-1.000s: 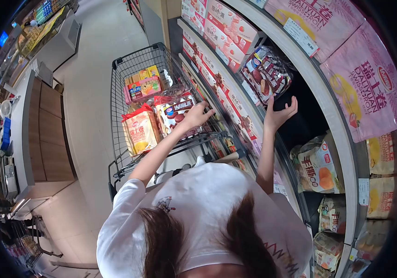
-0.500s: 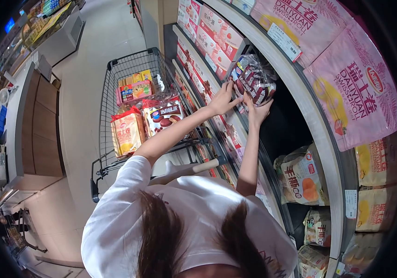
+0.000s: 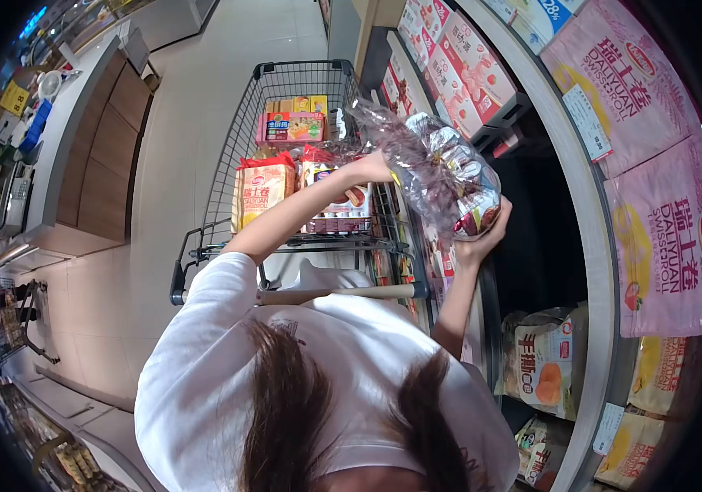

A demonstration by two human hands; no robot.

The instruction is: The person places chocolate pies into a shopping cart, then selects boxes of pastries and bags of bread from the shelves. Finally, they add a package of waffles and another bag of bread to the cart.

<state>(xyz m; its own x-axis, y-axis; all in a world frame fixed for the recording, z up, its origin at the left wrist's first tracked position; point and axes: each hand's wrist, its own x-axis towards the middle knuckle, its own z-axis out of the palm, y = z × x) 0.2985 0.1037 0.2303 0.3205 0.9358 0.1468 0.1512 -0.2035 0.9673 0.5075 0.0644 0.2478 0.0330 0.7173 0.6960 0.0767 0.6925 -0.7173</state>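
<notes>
Between my hands, in front of the shelf, is a clear plastic bag of individually wrapped chocolate pies (image 3: pixel 453 184), its crinkled top turned up and to the left. My right hand (image 3: pixel 486 236) is wrapped round its lower right side. At its left side my left hand (image 3: pixel 380 167) grips the bag, the fingers mostly hidden behind the plastic. Below my left forearm stands a shopping cart (image 3: pixel 240 156). In it are a Swiss roll bag (image 3: pixel 262 193), a similar bag of chocolate pies (image 3: pixel 335 209) and a pink box (image 3: pixel 292 129).
Shelves on the right hold pink Swiss roll bags (image 3: pixel 654 238), pink and white boxes (image 3: pixel 478 70) and a bag of bread (image 3: pixel 541 361) lower down. A dark shelf gap (image 3: pixel 544 213) lies beside my right hand. A counter (image 3: pixel 93 156) stands left across the aisle floor (image 3: pixel 191 107).
The bag of chocolate pies has come out from the shelf toward the cart and turned, so its top now shows instead of its printed front. Both hands moved with it; the view swung left.
</notes>
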